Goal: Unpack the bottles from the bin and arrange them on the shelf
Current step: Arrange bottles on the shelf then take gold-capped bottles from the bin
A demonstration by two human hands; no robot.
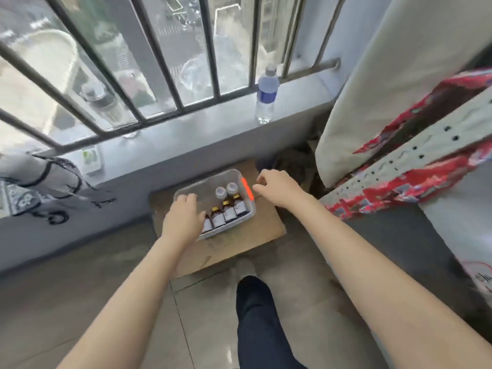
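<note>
A clear plastic bin with an orange clip on its right rim sits on a cardboard box on the floor. Inside stand several brown glass bottles with gold caps and white labels, and two white-capped bottles behind them. My left hand rests over the bin's left side, fingers bent and apart, covering part of the leftmost bottle. Whether it touches a bottle is hidden. My right hand hovers just right of the bin by the orange clip, fingers curled and holding nothing.
A water bottle stands on the grey window ledge below metal bars. A perforated metal shelf frame with red patterned cloth is at the right. A bag lies on the ledge at left. My dark trouser leg is below the box.
</note>
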